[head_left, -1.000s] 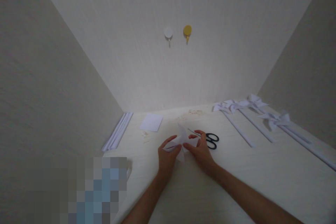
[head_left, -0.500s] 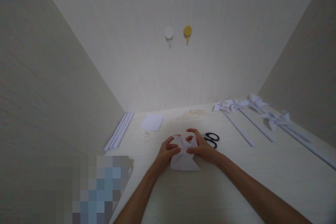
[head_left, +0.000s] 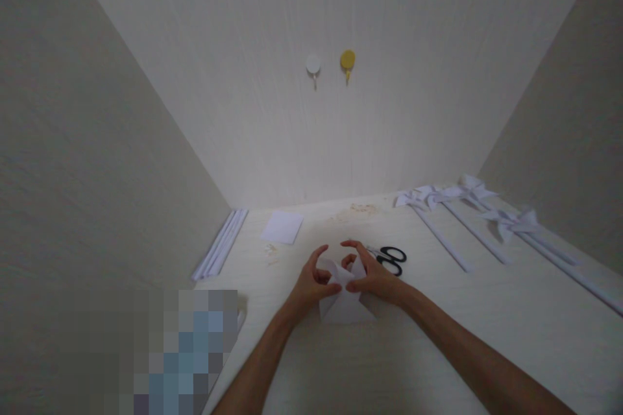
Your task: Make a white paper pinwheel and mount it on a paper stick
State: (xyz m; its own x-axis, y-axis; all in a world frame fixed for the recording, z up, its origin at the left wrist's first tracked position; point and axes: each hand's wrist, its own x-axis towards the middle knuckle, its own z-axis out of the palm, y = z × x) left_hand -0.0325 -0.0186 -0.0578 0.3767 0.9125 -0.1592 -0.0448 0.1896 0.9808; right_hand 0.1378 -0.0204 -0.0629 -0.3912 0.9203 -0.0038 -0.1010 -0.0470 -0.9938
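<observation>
**Both hands pinching flaps of a cut paper square**

The left hand (head_left: pixel 311 282) and right hand (head_left: pixel 370 275) meet over a white cut paper square (head_left: pixel 344 298) lying flat on the pale wooden desk (head_left: pixel 438 337); each pinches a raised flap between thumb and curled fingers near the sheet's middle. By the look of it, the flaps are being gathered to the centre, and the next move calls for holding them together there without creasing. Black-handled scissors (head_left: pixel 390 259) lie just beside the right hand. Farther off are a blank white paper sheet (head_left: pixel 282 227), white rolled paper sticks (head_left: pixel 221 243) along the left wall, and finished white paper pinwheels (head_left: pixel 467 207). No containers show.
</observation>
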